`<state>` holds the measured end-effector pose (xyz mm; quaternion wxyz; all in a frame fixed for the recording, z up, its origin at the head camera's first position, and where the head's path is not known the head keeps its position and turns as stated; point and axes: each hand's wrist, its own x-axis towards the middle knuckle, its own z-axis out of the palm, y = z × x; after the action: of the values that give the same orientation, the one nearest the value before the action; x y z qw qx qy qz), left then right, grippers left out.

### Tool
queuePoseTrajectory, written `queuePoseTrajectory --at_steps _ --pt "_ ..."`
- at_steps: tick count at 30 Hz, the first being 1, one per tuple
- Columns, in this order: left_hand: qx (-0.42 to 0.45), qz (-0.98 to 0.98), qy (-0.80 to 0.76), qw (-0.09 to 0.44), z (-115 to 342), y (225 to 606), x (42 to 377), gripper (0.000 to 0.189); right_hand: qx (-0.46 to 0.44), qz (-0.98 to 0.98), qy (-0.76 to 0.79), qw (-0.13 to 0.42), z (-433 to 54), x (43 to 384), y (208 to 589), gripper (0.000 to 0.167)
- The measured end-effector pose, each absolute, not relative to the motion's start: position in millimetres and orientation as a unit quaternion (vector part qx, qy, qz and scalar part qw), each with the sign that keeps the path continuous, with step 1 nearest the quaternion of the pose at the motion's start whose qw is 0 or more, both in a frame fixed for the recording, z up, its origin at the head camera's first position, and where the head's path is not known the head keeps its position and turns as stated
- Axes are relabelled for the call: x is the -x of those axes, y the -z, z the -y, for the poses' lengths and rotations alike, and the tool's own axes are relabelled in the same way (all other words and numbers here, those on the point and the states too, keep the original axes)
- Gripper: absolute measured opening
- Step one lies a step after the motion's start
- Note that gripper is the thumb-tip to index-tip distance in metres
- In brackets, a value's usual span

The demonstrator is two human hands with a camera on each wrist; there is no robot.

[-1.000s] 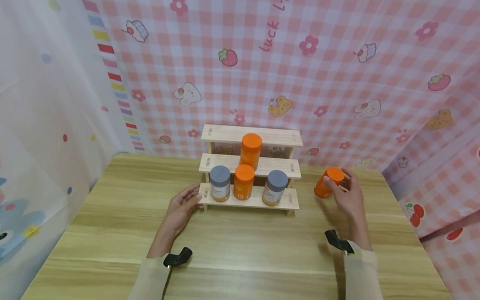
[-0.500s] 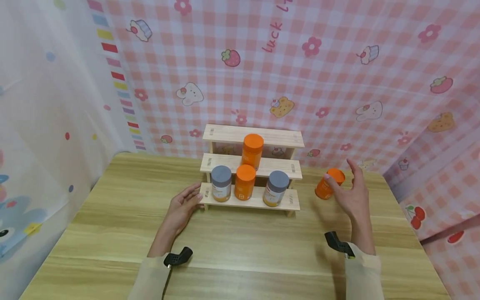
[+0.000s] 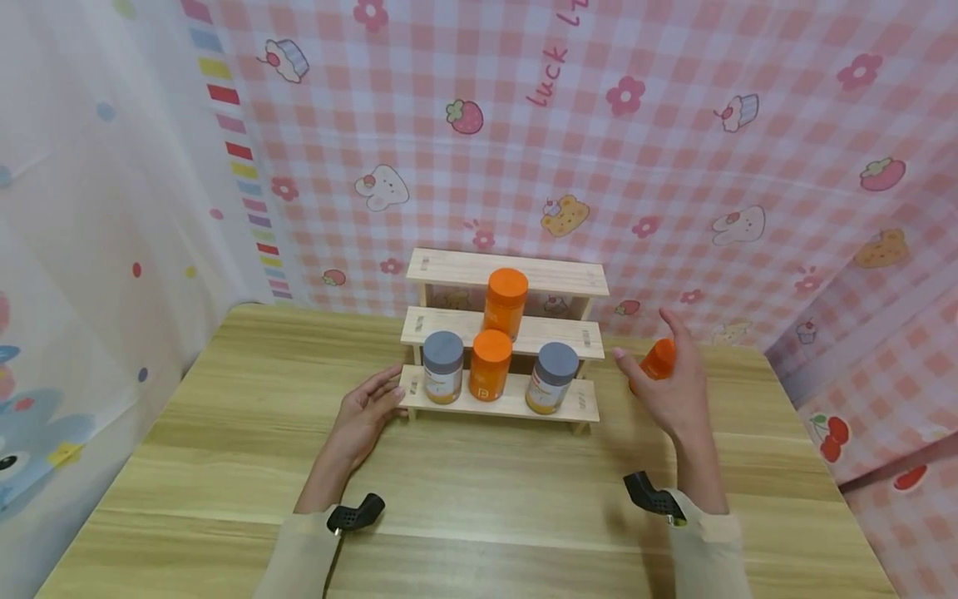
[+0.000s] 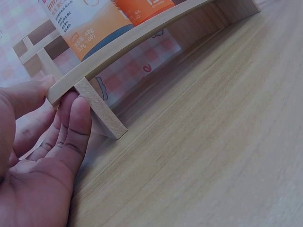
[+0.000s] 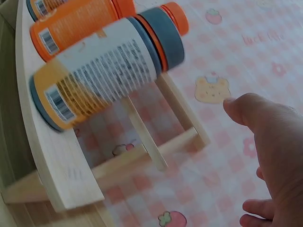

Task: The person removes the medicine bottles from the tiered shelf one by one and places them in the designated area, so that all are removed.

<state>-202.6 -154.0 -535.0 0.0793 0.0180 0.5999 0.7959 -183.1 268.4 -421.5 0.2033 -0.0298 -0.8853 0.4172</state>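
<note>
pale wooden three-tier rack (image 3: 550, 329) pinched at left end by left hand (image 3: 368, 416), presumably for steadying | right hand (image 3: 677, 395): fingers spread, nothing held | orange cylindrical plastic jar (image 3: 659, 361) set on wood-grain desk (image 3: 494, 491), right of rack, partly hidden by right hand

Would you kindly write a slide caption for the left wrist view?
Left hand gripping a wooden shelf that bears a white-labelled jar and an orange jar.
</note>
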Motion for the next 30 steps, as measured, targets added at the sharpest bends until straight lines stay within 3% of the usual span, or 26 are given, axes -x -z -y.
queuePoseTrajectory --at_steps 11,30 --pt "-0.017 -0.594 -0.800 0.079 151.9 534.9 203.6 0.054 -0.033 0.877 -0.433 0.204 -239.3 184.2 415.5 0.083" --pt "-0.015 -0.595 -0.800 0.081 154.7 539.5 205.6 0.054 -0.111 0.873 -0.461 0.117 -177.7 200.4 379.6 0.089"
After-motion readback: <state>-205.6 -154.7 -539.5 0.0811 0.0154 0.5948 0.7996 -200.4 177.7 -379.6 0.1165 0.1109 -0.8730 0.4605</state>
